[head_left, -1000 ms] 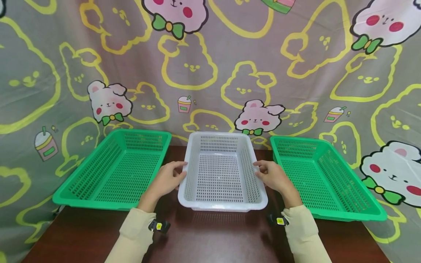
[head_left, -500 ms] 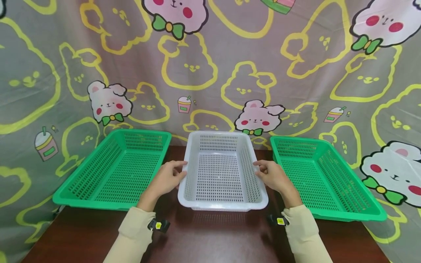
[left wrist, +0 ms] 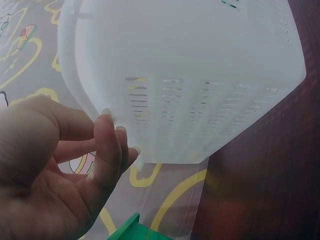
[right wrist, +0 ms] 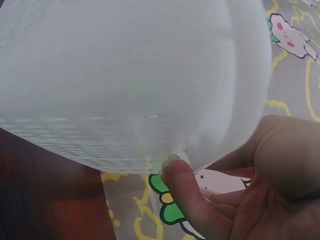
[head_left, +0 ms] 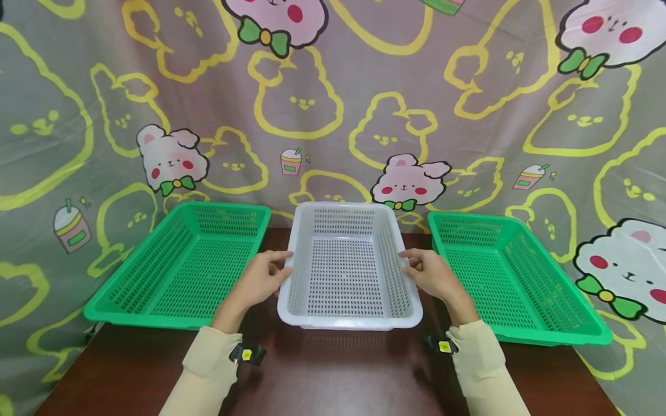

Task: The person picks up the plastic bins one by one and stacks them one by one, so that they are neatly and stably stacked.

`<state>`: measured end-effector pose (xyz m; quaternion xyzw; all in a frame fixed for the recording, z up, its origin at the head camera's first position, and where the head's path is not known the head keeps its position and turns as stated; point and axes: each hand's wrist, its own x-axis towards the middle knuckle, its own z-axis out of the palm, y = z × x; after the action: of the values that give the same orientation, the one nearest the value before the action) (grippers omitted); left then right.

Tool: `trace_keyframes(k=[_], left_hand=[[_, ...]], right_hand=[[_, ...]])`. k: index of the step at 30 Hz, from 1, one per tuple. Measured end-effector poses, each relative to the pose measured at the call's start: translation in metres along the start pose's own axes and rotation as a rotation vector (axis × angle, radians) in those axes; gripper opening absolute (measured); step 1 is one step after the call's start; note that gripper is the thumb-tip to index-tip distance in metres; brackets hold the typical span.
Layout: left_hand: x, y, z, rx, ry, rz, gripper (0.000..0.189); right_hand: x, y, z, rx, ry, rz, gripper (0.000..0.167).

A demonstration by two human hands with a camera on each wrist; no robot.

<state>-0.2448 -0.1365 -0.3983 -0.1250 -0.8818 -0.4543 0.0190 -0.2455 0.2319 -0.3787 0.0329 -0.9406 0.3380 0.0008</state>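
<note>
A white slotted plastic basket [head_left: 343,280] stands in the middle of the table between both hands, with nothing inside it. My left hand [head_left: 262,278] pinches its left rim, and in the left wrist view the curled fingers [left wrist: 107,145] sit under the rim against the slotted wall. On the opposite side my right hand [head_left: 429,274] pinches the right rim. Its fingertips [right wrist: 172,170] show beneath the rim in the right wrist view. The right thumb is partly hidden behind the basket there.
A green slotted basket [head_left: 177,321] sits to the left, and a second green basket [head_left: 551,338] to the right, each angled outward. The dark wooden table [head_left: 343,381] runs toward me. A cartoon-printed curtain [head_left: 322,75] hangs close behind the baskets.
The head view has tilted slightly, so the scene sits a little higher. The white basket and both hands have shifted slightly left, the grip unchanged.
</note>
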Motion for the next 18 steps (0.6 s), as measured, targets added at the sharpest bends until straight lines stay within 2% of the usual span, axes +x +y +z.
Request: trace_keyframes(k=[9, 18], left_hand=[[-0.005, 0.002, 0.0, 0.003, -0.019, -0.04, 0.046], [-0.012, 0.008, 0.0, -0.003, -0.041, -0.02, 0.047]], right_hand=[[-0.006, -0.001, -0.005, 0.012, -0.013, -0.003, 0.041], [-0.018, -0.001, -0.008, 0.026, -0.03, -0.01, 0.041]])
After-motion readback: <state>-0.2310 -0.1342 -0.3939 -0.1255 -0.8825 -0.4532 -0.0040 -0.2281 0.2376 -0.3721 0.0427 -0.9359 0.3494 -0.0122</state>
